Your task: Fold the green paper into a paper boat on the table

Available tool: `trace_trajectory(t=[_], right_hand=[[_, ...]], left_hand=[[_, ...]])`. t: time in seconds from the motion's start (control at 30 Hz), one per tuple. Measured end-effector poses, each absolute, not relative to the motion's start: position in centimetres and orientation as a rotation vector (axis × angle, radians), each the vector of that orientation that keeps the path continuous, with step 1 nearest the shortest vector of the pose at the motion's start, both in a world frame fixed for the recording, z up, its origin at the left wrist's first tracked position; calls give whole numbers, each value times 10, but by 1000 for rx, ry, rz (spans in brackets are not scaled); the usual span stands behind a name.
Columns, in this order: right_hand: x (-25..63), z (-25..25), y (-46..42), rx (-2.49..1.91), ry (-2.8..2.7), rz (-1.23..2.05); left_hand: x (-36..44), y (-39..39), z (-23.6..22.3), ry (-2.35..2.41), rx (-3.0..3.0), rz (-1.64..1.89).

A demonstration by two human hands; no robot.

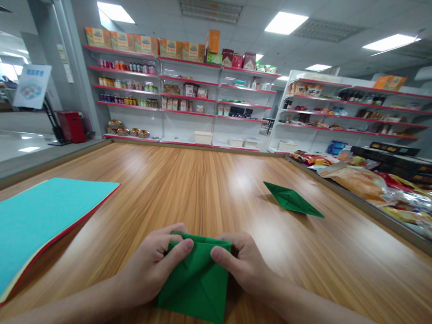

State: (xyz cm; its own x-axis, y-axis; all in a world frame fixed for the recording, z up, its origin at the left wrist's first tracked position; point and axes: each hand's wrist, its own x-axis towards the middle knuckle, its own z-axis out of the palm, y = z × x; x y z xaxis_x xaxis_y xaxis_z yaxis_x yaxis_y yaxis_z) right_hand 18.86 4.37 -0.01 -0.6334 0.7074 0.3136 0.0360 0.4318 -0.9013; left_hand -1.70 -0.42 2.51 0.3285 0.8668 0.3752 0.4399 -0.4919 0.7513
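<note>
A folded square of green paper [196, 284] lies on the wooden table [150, 191] right in front of me. My left hand [153, 264] pinches its upper left corner, thumb on top and fingers curled over the far edge. My right hand [241, 263] pinches the upper right corner the same way. Creases run diagonally across the sheet. A finished green folded paper shape [293, 199] lies flat farther back, to the right of centre, apart from both hands.
A stack of coloured sheets, turquoise on top [16, 238], lies at the left of the table. Packaged snacks [384, 189] are heaped along the right side. Shop shelves [192, 97] with goods stand beyond the table's far edge.
</note>
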Motion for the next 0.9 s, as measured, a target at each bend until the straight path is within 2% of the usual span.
trace_trajectory(t=[0.2, 0.5, 0.9], right_hand=[[190, 4, 43, -666, -2014, 998], [189, 1, 49, -709, -2038, 857], [188, -3, 52, -771, -1929, 962]], left_hand=[[-19, -5, 27, 1132, 2112, 1056], [-18, -4, 22, 1168, 2037, 1105], [-15, -6, 22, 1028, 2035, 1209]])
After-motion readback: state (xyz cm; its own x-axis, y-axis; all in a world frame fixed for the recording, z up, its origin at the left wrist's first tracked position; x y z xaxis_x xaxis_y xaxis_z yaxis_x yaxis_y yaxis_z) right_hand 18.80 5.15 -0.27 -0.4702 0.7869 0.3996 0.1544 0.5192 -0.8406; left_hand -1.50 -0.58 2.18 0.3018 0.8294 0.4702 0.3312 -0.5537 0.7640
